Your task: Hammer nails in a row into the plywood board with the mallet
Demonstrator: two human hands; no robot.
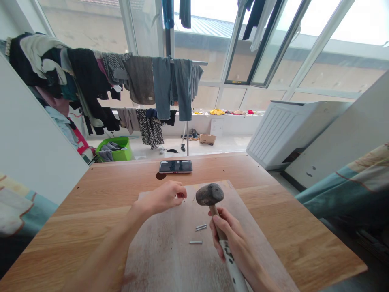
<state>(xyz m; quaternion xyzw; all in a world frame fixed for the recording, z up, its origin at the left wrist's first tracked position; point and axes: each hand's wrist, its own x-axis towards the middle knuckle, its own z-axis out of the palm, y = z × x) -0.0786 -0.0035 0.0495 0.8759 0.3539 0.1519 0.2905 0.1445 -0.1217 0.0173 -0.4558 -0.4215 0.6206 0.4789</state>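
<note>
My right hand (227,231) is wrapped round the handle of a rubber mallet (209,194). Its dark head is raised over the board, and its handle is partly white with dark spots. My left hand (168,196) hovers over the far part of a worn wooden board (164,251), thumb and fingers curled together. Whatever lies between those fingertips is too small to make out. On the board between the hands lie metal nails (201,228), two side by side, and one more nail (195,242) closer to me.
The board rests on a wooden table (100,198). A phone (175,166) lies at the table's far edge, beside a dark round hole (161,176). Beyond are laundry racks (136,79), a green basket (117,148) and a white washing machine (282,129).
</note>
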